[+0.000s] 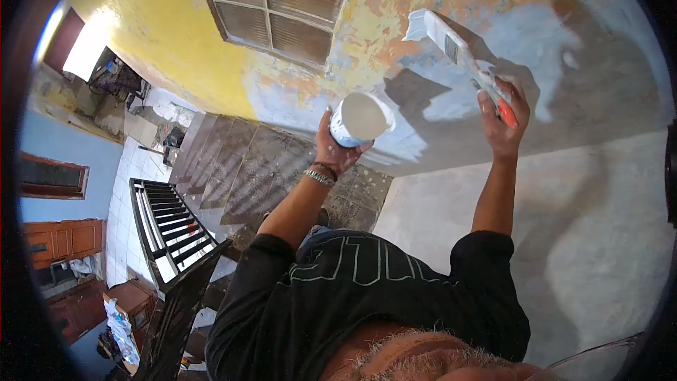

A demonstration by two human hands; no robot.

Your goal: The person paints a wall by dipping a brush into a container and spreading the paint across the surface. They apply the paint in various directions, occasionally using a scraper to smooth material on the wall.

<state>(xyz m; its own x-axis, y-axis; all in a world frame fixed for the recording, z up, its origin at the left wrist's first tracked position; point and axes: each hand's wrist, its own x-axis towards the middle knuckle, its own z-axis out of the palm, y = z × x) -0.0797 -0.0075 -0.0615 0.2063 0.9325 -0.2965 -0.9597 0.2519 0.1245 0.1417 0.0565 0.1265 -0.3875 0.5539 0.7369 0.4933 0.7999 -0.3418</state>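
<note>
Handle, perhaps orange, inside right hand

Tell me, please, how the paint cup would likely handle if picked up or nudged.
The paint cup looks open and nearly full, so tilting it would probably spill. The left hand alone holds it, so it is likely fairly light.

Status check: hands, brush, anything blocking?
Left hand grips small white round tub. Right hand grips wide white flat brush, bristles at peeling yellow-grey wall. Louvred window up-left of brush.
</note>
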